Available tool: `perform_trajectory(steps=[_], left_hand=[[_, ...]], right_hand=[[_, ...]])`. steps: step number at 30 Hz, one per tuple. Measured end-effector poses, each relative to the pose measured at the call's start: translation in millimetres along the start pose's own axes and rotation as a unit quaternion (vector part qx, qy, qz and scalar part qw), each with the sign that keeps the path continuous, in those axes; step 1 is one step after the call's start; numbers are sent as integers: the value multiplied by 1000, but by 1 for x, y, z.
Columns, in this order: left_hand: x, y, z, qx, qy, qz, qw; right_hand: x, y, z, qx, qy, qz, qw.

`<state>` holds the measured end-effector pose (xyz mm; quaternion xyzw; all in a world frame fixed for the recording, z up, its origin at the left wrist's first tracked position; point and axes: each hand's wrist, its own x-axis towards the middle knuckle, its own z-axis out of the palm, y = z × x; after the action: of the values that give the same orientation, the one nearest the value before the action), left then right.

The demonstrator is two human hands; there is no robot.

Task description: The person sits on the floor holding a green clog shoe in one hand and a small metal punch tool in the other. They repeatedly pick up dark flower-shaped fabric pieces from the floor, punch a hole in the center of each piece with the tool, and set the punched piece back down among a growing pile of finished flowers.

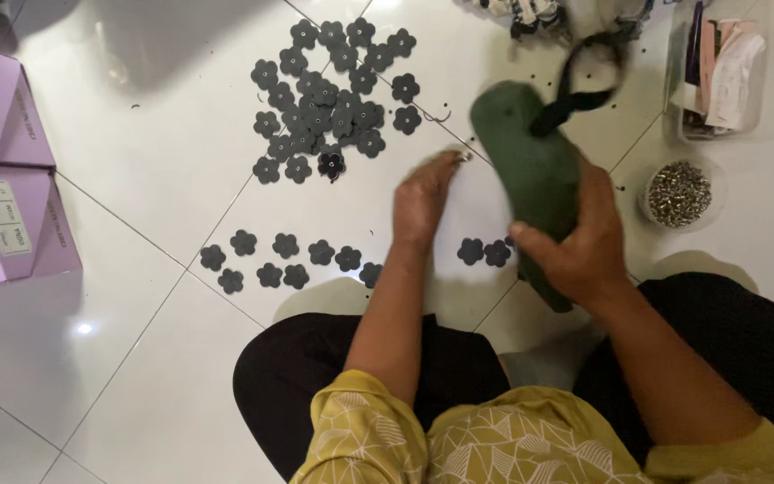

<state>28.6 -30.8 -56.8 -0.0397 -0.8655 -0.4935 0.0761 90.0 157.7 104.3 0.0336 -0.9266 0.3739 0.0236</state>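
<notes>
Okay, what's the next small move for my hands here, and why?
Probably lower the left hand onto one dark flower cutout nearby and pick it up: that hand looks empty over the tiles, while the right hand grips the green sandal sole, whose strap looks bare.

Her left hand [425,199] reaches forward to mid-frame, palm down, fingers curled at the tips. The right hand [584,246], right of centre, is clenched, thumb pointing left, forearm running to the lower right.

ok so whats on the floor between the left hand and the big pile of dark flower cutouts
In the head view, only bare white tile lies between the left hand and the pile of flower cutouts; its nearest flower sits apart from the fingers.
</notes>
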Motion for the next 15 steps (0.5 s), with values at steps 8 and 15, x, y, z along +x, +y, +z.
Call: perform_trajectory(steps=[8,15], left_hand=[[28,-22,-61,-51,96,-212,971],[-12,12,-33,-196,-563,-258,760]], right_hand=[[10,43,-22,-12,26,48,998],[17,47,-25,60,36,75,995]])
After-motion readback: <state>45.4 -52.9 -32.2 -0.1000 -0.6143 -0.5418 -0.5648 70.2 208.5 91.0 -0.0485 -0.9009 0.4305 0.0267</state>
